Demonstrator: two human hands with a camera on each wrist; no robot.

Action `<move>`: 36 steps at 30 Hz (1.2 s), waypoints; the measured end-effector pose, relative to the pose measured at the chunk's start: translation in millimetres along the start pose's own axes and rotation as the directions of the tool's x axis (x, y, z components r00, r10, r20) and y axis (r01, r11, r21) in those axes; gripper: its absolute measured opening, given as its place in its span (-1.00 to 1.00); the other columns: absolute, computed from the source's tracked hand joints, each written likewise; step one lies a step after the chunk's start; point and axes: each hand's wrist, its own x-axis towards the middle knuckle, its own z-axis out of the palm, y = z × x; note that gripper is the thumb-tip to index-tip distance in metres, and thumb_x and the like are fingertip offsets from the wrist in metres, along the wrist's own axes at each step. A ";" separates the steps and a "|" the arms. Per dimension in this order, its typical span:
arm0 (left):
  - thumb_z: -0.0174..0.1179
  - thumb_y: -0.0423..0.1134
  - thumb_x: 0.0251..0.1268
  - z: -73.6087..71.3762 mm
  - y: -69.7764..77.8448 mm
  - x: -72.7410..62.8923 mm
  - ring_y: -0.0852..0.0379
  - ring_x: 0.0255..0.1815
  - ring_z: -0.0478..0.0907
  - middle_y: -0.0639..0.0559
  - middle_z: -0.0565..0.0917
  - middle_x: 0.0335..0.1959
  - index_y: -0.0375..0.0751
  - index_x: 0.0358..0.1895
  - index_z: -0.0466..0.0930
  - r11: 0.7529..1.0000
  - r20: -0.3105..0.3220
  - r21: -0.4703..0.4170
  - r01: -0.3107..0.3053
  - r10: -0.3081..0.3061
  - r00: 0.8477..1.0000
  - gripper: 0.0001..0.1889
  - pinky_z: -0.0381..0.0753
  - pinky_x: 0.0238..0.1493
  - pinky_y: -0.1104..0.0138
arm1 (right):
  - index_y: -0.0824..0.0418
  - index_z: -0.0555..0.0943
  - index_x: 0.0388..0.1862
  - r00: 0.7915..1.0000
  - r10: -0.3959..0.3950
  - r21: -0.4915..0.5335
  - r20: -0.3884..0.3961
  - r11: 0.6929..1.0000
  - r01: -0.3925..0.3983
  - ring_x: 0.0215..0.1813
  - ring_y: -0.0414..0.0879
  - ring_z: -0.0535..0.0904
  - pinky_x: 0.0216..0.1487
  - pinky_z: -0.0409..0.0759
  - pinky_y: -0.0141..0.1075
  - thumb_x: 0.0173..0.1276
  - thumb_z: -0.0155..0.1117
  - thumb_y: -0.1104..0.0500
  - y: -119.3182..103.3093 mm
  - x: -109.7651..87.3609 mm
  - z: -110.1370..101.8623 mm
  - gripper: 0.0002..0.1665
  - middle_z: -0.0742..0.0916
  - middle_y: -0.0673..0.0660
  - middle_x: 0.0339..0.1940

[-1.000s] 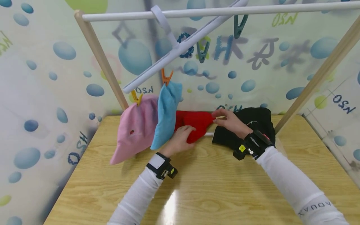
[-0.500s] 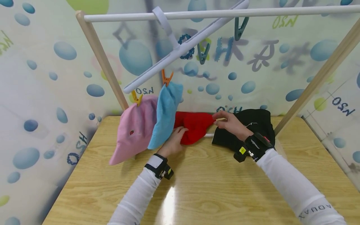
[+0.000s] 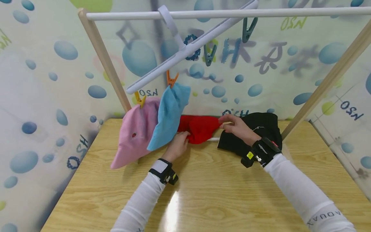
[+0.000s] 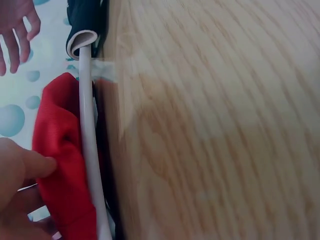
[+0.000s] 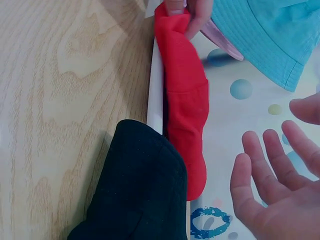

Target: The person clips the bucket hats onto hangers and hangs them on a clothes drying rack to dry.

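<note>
A folded red hat (image 3: 200, 127) lies along a low white rod (image 4: 89, 115) at the back of the table. My left hand (image 3: 176, 146) pinches its left end between thumb and fingers, as the right wrist view also shows. My right hand (image 3: 240, 129) hovers by the hat's other end. In the right wrist view its fingers (image 5: 270, 170) are spread, apart from the red fabric. A black hat (image 3: 266, 129) is draped over the same rod, just right of the red one. Close over my left hand hangs a light-blue bucket hat (image 3: 171, 116).
A pink hat (image 3: 136, 135) hangs at left from a yellow clip (image 3: 140, 100); an orange clip (image 3: 172, 80) holds the blue one. Both hang from a slanted white hanger (image 3: 188, 48) with two dark green clips, hooked on the rack's top bar (image 3: 275, 13). Wooden posts (image 3: 104, 61) stand either side.
My left hand has shifted left along the red hat and bunched its front edge back. The blue hat's lower edge has swung left, the pink one slightly. My right hand has barely moved.
</note>
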 end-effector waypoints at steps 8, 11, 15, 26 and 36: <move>0.08 -0.54 0.30 -1.4 5.5 1.8 -0.12 -0.33 0.63 -0.17 0.67 -0.41 -0.43 -0.24 0.59 0.998 -0.099 -0.045 0.053 -0.057 0.993 -0.90 0.56 -0.22 0.12 | 0.47 0.32 0.27 1.000 0.017 0.013 0.018 1.000 -0.017 0.16 0.20 0.46 0.23 0.38 0.01 0.50 0.01 0.27 0.9 0.7 0.2 -0.56 0.43 0.44 0.23; 0.07 -0.52 0.32 -1.7 6.8 3.1 -0.08 -0.39 0.62 -0.15 0.64 -0.46 -0.40 -0.27 0.59 0.993 -0.132 -0.083 0.087 -0.097 0.987 -0.90 0.57 -0.29 0.13 | 0.45 0.32 0.27 1.000 0.022 0.019 0.021 1.000 -0.022 0.18 0.28 0.42 0.24 0.36 0.04 0.50 0.01 0.26 1.7 1.2 -0.4 -0.56 0.44 0.42 0.23; 0.05 -0.48 0.37 -3.5 9.6 5.6 -0.03 -0.45 0.58 -0.14 0.63 -0.47 -0.39 -0.25 0.60 0.977 -0.156 -0.143 0.157 -0.179 0.971 -0.88 0.55 -0.34 0.14 | 0.44 0.32 0.27 0.999 0.027 0.023 0.025 0.999 -0.027 0.21 0.33 0.39 0.24 0.36 0.04 0.50 0.01 0.26 2.1 1.9 -0.6 -0.56 0.43 0.41 0.24; 0.06 -0.40 0.42 -17.5 25.8 8.2 -0.02 -0.52 0.56 -0.07 0.59 -0.56 -0.35 -0.19 0.62 0.967 -0.160 -0.094 0.236 -0.249 0.955 -0.86 0.54 -0.45 0.14 | 0.46 0.32 0.27 0.999 0.013 0.017 0.032 1.000 -0.014 0.19 0.25 0.44 0.22 0.39 0.03 0.51 0.00 0.26 -0.9 3.1 0.2 -0.56 0.45 0.40 0.22; 0.03 -0.36 0.45 -28.0 37.0 11.2 0.12 -0.65 0.41 0.02 0.45 -0.64 -0.36 -0.11 0.60 0.945 -0.111 -0.143 0.293 -0.310 0.944 -0.83 0.34 -0.60 0.35 | 0.43 0.32 0.25 0.998 -0.048 -0.013 0.028 0.999 0.049 0.15 0.18 0.43 0.21 0.38 0.07 0.54 -0.06 0.22 -31.1 11.9 -10.2 -0.59 0.48 0.37 0.17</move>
